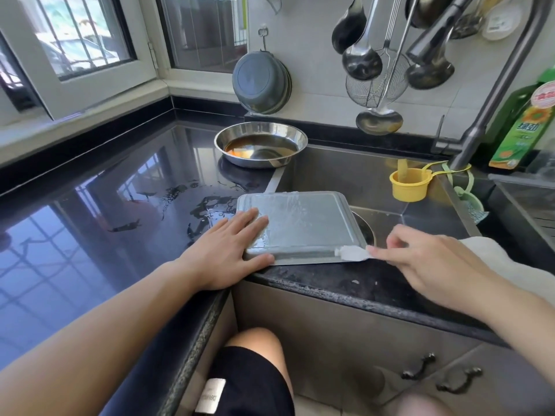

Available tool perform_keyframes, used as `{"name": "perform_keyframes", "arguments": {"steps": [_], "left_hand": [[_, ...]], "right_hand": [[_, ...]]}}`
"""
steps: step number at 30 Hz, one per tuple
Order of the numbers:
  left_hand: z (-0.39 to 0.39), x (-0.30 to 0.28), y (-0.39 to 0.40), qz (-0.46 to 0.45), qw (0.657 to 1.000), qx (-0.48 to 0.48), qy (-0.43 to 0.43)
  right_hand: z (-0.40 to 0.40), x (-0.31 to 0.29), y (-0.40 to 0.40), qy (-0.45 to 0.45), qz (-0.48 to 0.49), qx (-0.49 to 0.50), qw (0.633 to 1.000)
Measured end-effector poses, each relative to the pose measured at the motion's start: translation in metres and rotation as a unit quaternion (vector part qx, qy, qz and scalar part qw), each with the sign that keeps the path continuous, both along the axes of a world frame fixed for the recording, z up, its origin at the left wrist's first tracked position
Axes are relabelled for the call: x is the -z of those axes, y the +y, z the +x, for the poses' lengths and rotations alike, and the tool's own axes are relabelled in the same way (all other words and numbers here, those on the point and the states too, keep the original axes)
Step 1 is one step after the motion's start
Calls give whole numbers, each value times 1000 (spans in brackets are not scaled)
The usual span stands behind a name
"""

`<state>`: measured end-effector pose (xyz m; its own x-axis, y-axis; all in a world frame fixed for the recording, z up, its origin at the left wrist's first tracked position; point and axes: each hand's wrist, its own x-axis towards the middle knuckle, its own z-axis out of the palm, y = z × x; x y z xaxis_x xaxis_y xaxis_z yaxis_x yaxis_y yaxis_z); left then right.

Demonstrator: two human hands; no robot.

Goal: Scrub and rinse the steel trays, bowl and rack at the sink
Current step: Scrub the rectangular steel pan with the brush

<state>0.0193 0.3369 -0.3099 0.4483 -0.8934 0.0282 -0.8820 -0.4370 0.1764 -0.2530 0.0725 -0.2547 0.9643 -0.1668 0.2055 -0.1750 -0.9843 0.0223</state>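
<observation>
Head view: an upturned steel tray [303, 223] bridges the sink's [345, 172] front corner and the table [90, 205]. Left hand [228, 250] presses it flat, fingers straight; right hand [420, 259] pinches a white rag [351, 253] at its rim. Stiff, soapy-slick; grip the edges.

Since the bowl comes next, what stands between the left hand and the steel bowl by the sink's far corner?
Nothing visible does. The left hand presses flat on the upturned tray at the sink's near edge; the steel bowl sits beyond it on the counter, with only wet counter and the tray's far edge between.
</observation>
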Motion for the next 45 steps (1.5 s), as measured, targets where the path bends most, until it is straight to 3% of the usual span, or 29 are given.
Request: {"name": "perform_keyframes", "arguments": {"steps": [11, 17, 22, 27, 33, 37, 42, 45], "left_hand": [[1, 2, -1, 3, 1000, 1, -3], [1, 5, -1, 9, 1000, -3, -14], [0, 4, -1, 7, 1000, 1, -11], [1, 3, 0, 13, 1000, 4, -7], [0, 5, -1, -3, 1000, 2, -12], [-1, 4, -1, -6, 1000, 4, -11], [-1, 4, -1, -8, 1000, -4, -11], [-2, 4, -1, -13, 1000, -7, -12]], "right_hand": [[50, 0, 27, 63, 26, -45, 997], [37, -13, -3, 135, 33, 11, 990], [73, -18, 32, 156, 7, -52, 986], [123, -34, 0, 194, -19, 18, 981], [82, -32, 16, 218, 45, -75, 972], [100, -32, -5, 168, 28, 35, 985], [75, -23, 33, 178, 49, -21, 983], [61, -23, 20, 162, 18, 61, 985]]}}
